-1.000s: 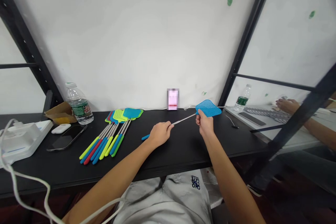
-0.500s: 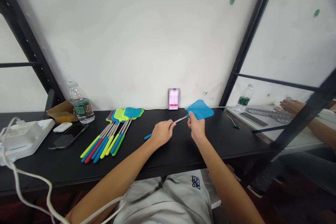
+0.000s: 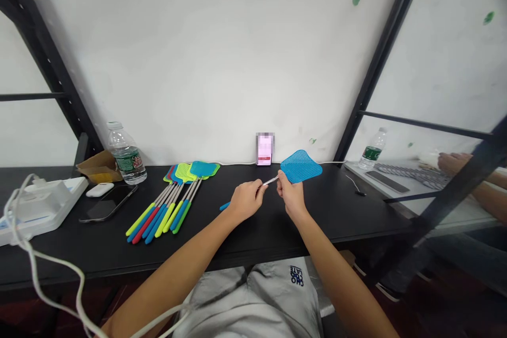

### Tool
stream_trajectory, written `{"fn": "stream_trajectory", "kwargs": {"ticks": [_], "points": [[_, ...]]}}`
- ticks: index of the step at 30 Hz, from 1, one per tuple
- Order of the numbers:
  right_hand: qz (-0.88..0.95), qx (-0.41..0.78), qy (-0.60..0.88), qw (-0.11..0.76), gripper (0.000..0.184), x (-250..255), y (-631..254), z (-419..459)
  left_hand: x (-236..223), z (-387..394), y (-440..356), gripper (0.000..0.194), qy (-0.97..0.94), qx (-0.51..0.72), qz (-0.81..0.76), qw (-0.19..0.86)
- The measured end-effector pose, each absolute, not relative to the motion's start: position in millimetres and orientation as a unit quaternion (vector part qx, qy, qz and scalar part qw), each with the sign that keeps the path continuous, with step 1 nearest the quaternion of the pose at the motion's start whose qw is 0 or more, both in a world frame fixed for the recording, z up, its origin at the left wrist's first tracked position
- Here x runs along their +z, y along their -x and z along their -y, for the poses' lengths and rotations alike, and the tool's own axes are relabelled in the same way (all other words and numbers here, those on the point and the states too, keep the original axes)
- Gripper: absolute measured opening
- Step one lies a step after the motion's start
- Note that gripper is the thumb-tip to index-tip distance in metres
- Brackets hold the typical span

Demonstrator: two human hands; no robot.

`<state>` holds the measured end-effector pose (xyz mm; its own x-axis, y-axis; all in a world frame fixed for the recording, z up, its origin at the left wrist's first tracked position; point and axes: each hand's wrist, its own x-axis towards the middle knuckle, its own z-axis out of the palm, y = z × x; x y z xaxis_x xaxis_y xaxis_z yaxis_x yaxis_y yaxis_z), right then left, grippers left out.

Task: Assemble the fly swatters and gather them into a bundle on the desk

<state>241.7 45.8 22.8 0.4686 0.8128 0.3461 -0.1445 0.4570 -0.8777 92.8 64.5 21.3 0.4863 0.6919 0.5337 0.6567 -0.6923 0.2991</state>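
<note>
A blue fly swatter with a mesh head and a metal rod is held between both hands above the black desk. My left hand is closed round the rod, and the blue handle end sticks out behind it to the left. Pinched at the neck, where rod and head meet, is my right hand. The head points to the right, towards the wall. To the left lies a fanned row of several fly swatters with yellow, blue, red and green handles, their heads overlapping at the back.
A lit phone leans on the wall behind my hands. At left are a water bottle, a cardboard box, a dark phone, a white case and a power strip with cables. Another person's hands show beyond the right frame post.
My right hand has shifted slightly left along the swatter, to the neck, and more of the mesh head shows. My left hand keeps its grip. The whole view has shifted a little.
</note>
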Motion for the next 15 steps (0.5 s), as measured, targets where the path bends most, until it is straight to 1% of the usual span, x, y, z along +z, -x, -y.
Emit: {"fn": "stream_trajectory", "kwargs": {"ticks": [4,9,12,15], "points": [[0.457,0.350,0.434,0.693,0.034,23,-242,-44,26,-64,-90,0.031,-0.852,0.342,-0.394,0.040],[0.512,0.284,0.463,0.666,0.035,21,-247,-41,46,-74,-73,0.026,-0.781,0.458,-0.417,0.074],[0.514,0.272,0.482,0.655,0.034,19,-251,-43,60,-81,-38,0.026,-0.717,0.521,-0.443,0.135],[0.521,0.263,0.499,0.641,0.032,16,-253,-46,68,-84,14,0.025,-0.667,0.504,-0.491,0.246]]}}
